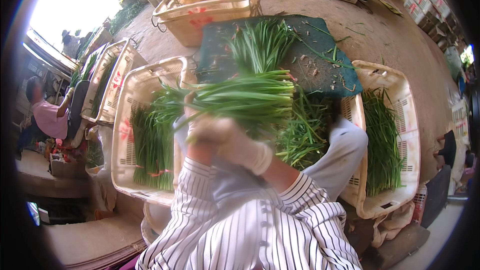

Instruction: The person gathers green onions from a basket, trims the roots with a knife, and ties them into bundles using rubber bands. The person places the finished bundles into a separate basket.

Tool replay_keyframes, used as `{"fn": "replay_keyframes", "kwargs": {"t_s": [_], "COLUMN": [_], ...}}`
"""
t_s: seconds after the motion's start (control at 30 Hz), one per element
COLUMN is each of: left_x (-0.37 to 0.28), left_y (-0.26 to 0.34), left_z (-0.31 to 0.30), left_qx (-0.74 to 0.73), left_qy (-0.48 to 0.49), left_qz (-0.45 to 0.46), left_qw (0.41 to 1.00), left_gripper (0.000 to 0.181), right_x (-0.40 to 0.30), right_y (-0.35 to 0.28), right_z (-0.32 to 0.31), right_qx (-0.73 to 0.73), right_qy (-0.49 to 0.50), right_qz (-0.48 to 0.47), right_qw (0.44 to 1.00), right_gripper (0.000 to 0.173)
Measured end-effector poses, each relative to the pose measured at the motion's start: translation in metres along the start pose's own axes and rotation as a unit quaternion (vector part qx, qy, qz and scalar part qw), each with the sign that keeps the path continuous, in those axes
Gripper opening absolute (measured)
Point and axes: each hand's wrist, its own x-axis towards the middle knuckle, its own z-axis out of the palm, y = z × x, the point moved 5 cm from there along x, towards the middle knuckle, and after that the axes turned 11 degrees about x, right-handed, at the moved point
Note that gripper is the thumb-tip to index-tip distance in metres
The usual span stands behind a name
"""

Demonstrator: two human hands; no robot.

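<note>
A bunch of long green leafy stalks, like garlic chives [247,97], lies sideways above my lap, its pale cut ends to the right. My left hand [193,120] is closed round the leafy side of this bunch. My right hand [228,135], in a pale glove and blurred, is crossed over close against my left hand below the bunch; whether it grips anything is hard to tell. Just beyond, a loose heap of chives [262,45] rests on a dark green mat [315,71]. Trimmed leaves [303,135] are piled between my knees.
A plastic crate [123,157] with tied chive bundles stands at my left, another crate [410,138] with chives at my right. Stacked crates [187,18] stand beyond the mat. A seated person in pink [50,116] is at far left.
</note>
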Motion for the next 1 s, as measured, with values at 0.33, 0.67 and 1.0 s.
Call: {"fn": "replay_keyframes", "kwargs": {"t_s": [0.33, 0.67, 1.0], "left_x": [0.033, 0.014, 0.002], "left_y": [0.033, 0.056, 0.057], "left_z": [-0.061, -0.067, -0.079], "left_qx": [0.095, 0.062, 0.112], "left_qy": [0.105, 0.059, -0.014], "left_qz": [0.127, 0.186, 0.285], "left_qw": [0.982, 0.979, 0.952], "left_gripper": [0.042, 0.039, 0.033], "right_x": [-0.107, -0.065, -0.053], "right_y": [-0.034, -0.013, 0.008], "right_z": [-0.154, -0.132, -0.134], "right_qx": [-0.110, -0.198, -0.213], "right_qy": [0.217, 0.237, 0.105], "right_qz": [0.324, 0.171, 0.230], "right_qw": [0.914, 0.936, 0.944], "right_gripper": [0.021, 0.008, 0.029]}}
